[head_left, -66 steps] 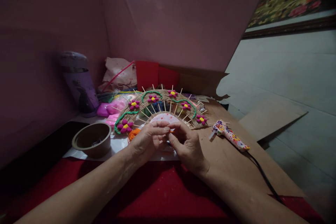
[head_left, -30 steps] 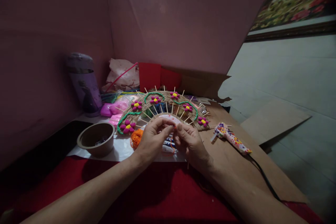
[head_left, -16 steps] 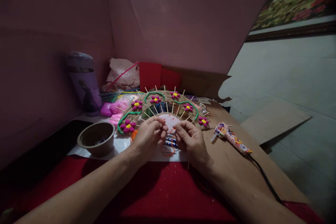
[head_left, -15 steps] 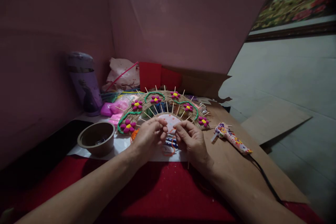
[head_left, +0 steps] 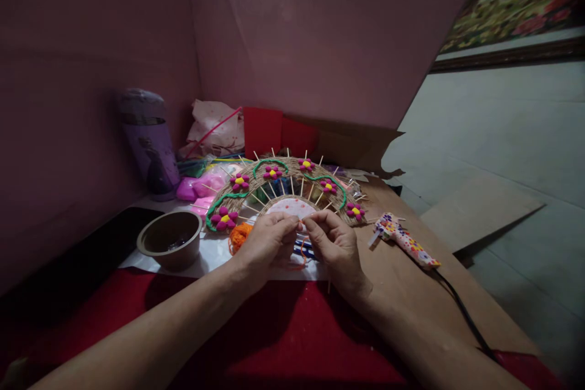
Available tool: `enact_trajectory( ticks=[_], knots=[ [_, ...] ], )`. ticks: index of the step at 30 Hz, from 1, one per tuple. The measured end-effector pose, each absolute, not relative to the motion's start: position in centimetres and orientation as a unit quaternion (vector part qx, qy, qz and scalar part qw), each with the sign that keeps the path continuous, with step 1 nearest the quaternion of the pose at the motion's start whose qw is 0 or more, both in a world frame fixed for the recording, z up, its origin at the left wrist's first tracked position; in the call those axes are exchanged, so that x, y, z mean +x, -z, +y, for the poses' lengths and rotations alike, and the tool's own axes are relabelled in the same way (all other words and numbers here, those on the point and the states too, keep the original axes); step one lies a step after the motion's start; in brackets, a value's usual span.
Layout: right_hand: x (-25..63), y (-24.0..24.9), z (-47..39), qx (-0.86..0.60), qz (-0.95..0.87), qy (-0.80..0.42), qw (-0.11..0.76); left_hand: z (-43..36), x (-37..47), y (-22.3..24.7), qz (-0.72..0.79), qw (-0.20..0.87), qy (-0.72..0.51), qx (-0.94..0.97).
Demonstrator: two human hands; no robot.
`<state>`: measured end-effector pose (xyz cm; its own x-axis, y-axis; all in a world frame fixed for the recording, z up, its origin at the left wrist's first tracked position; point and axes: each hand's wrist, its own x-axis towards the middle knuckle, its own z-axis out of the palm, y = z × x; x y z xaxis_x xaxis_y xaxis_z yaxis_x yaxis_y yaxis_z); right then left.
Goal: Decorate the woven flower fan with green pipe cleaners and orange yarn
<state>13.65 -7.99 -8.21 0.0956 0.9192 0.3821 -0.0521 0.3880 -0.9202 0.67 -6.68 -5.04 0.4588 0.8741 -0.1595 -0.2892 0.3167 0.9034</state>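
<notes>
Fingers (head_left: 315,232) now closer together

At left, a brown bowl (head_left: 187,256); sits on a white sheet (head_left: 210,263), holds something too dim to name. Behind it, a purple tumbler (head_left: 150,152); stands near pink packets (head_left: 206,184). Farther back, a red card (head_left: 263,133); rests in front of a pink panel (head_left: 297,42). At upper right, a framed picture (head_left: 525,9); hangs above pale tiles (head_left: 503,116).

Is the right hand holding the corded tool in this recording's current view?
No, the corded tool lies on the brown board, apart from the right hand.
</notes>
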Motion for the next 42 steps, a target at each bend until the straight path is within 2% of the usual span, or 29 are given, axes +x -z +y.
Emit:
enact_trajectory(
  ticks=[10,16,36,42],
  knots=[
    [13.9,8.8,-7.7,-0.402,-0.604,-0.359,0.587,-6.4,0.8,5.2,0.415,0.680,-0.393,0.460],
    [14.0,9.0,-7.7,-0.421,-0.597,-0.345,0.589,-6.0,0.8,5.7,0.374,0.685,-0.401,0.481],
    [14.4,8.8,-8.0,-0.455,-0.716,-0.144,0.510,-5.6,0.7,6.1,0.393,0.613,-0.430,0.534],
    [14.3,8.8,-8.0,-0.448,-0.722,-0.110,0.516,-5.3,0.8,6.7,0.403,0.586,-0.439,0.549]
  ],
)
